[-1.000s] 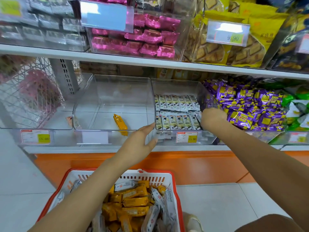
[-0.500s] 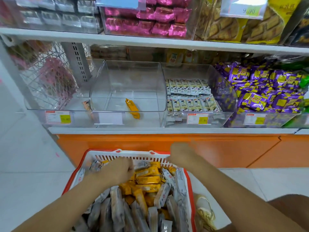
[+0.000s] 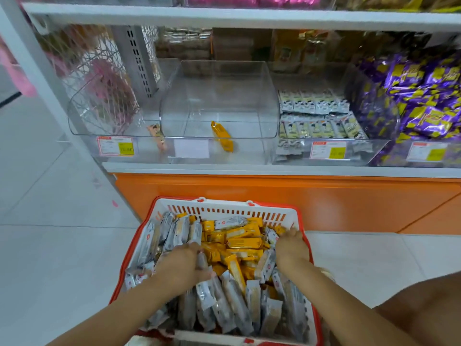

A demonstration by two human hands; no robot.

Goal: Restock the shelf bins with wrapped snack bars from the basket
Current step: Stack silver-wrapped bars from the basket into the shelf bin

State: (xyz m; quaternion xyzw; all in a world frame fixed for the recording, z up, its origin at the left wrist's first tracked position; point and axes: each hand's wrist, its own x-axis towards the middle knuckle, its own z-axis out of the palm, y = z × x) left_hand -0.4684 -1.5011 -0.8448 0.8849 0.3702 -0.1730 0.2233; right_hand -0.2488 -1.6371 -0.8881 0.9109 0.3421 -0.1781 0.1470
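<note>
Left hand [image 3: 184,263]: in the basket, on the line where silver and yellow bars meet. Fingers are curled down into the pile. Whether they close on a bar cannot be told.
Right hand [image 3: 290,248]: against the basket's right wall, fingers curled into the bars. Grip on any bar cannot be told.
Basket [image 3: 224,208]: white slotted walls with a red rim, on the floor in front of the orange base panel [image 3: 274,193].
Snack bars: yellow-wrapped bars [image 3: 244,243] heaped at the far middle. Silver-wrapped bars [image 3: 224,308] lie lengthwise along the left side and near end.
Middle bin [image 3: 219,96]: clear plastic, holding one yellow bar [image 3: 222,136] lying tilted near the front.
Right bin [image 3: 371,148]: pale wrapped bars in neat rows, with purple packs [image 3: 424,101] beside it.
Change, 1.0 s: both hands were raised at the bin fronts and are now down in the basket.
Change, 0.5 s: the right hand has gone from over the far rim to inside the right wall. The lone yellow bar has not moved.
</note>
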